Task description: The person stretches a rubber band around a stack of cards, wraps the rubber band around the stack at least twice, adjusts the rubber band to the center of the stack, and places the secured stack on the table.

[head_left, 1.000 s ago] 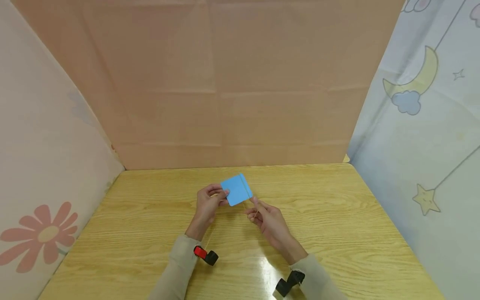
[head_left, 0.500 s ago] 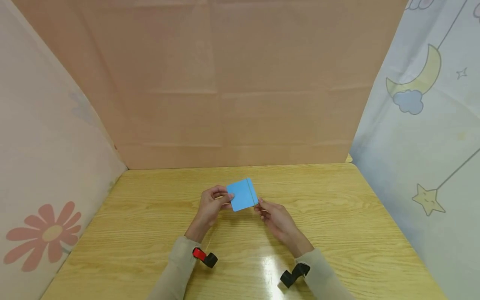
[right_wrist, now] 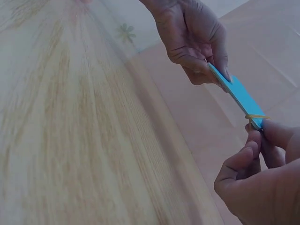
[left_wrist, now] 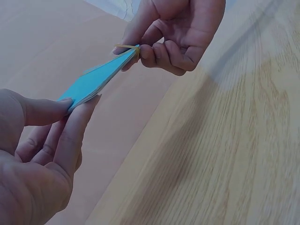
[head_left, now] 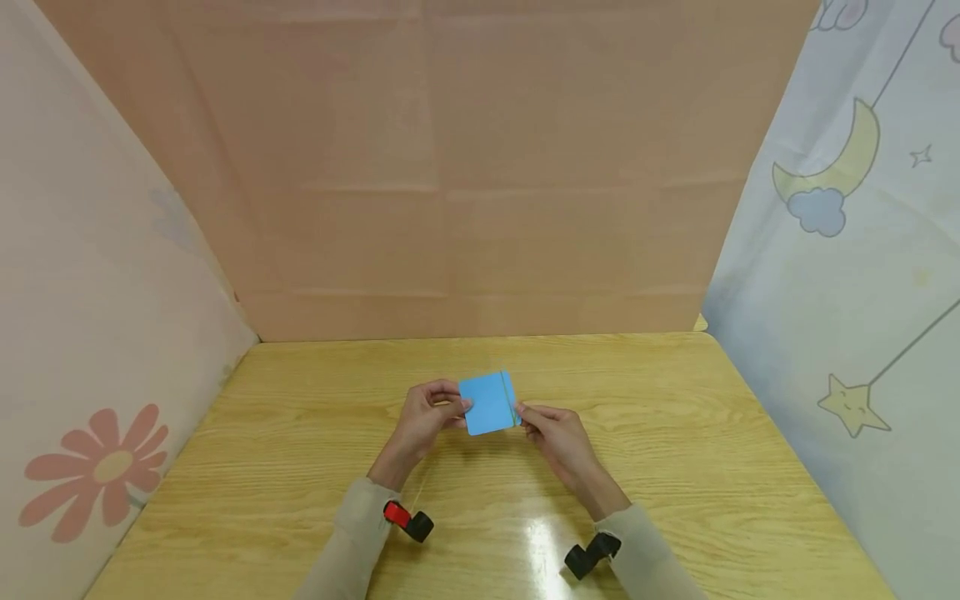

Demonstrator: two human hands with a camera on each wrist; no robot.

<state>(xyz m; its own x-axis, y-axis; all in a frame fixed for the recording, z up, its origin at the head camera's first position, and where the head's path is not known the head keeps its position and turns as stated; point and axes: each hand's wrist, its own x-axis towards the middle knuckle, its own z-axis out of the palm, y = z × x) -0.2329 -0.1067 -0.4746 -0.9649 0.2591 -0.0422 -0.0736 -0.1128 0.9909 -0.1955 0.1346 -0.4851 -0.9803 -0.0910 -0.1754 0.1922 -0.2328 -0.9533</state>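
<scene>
A thin square stack of blue paper or cards (head_left: 486,403) is held just above the table between my two hands. My left hand (head_left: 427,417) grips its left edge, thumb on top and fingers underneath. At the opposite edge, my right hand (head_left: 558,437) pinches the near corner between thumb and fingers. A yellowish rubber band (head_left: 508,398) runs across the stack near that right edge; in the right wrist view the rubber band (right_wrist: 255,116) wraps around the end, close to the right fingertips. The layered side of the blue stack (left_wrist: 101,84) shows in the left wrist view.
A wood-grain table (head_left: 315,433) lies under both hands. Behind it rises a peach cloth backdrop (head_left: 480,192), with patterned cloth at either side. Small black cameras are strapped to both wrists, such as the left wrist camera (head_left: 420,527).
The blue stack has shifted slightly right and nearer. The right hand, earlier holding a stretched loop of the rubber band below the stack, has risen to its right edge, and the loop no longer hangs.
</scene>
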